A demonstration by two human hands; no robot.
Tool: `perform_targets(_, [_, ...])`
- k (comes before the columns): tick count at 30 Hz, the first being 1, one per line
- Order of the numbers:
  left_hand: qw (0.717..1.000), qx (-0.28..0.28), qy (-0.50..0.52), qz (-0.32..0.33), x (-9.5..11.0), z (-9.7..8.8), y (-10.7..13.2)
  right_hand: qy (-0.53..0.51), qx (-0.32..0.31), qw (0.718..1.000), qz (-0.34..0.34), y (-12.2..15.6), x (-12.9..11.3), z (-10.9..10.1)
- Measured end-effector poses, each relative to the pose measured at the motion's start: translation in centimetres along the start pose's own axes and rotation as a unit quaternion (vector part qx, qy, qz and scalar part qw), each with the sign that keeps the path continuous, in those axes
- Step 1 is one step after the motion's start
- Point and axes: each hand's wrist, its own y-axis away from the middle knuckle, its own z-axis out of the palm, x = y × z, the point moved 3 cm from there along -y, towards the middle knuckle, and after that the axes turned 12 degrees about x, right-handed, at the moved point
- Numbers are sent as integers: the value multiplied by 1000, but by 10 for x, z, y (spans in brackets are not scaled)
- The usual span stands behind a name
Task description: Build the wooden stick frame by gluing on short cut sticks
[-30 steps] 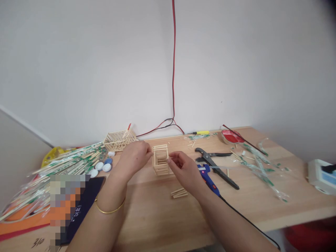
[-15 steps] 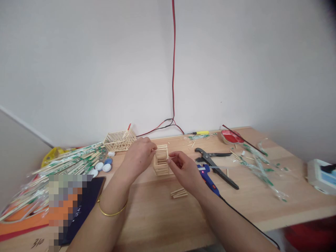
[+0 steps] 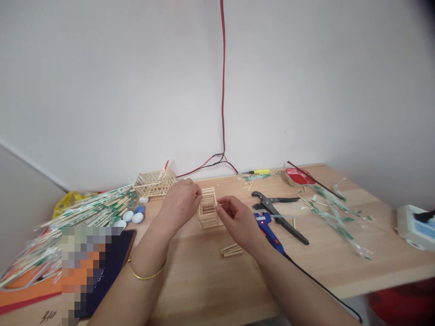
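Note:
A small frame of cut wooden sticks (image 3: pixel 208 217) stands on the wooden table between my hands. My left hand (image 3: pixel 182 199) is closed at its upper left side, fingertips pinched at the edge. On the opposite side, my right hand (image 3: pixel 236 217) pinches the frame's right upright with thumb and forefinger. Several short cut sticks (image 3: pixel 231 250) lie in front of the frame. Close to my right hand rests a blue hot glue gun (image 3: pixel 271 233), its red light lit.
Black-handled cutters (image 3: pixel 282 217) lie behind the glue gun. A larger stick basket (image 3: pixel 154 182) stands back left, beside wrapped chopsticks (image 3: pixel 91 213) and paint pots (image 3: pixel 137 217). A red dish (image 3: pixel 299 177), a yellow-handled screwdriver (image 3: pixel 261 172), torn wrappers (image 3: pixel 340 222) and a white power strip (image 3: pixel 416 228) are further right.
The camera view has shifted very slightly. Both hands stay at the stick frame in nearly the same pose, and the frame looks marginally turned.

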Motion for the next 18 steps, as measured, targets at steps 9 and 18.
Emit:
perform_targets(9, [1000,-3,-27,-11,1,0,1,5,5,1000,1,0,-2,0])
perform_targets(18, [997,14,60,-48,-8,-11,0,0,4,1000,3,-1,-1,0])
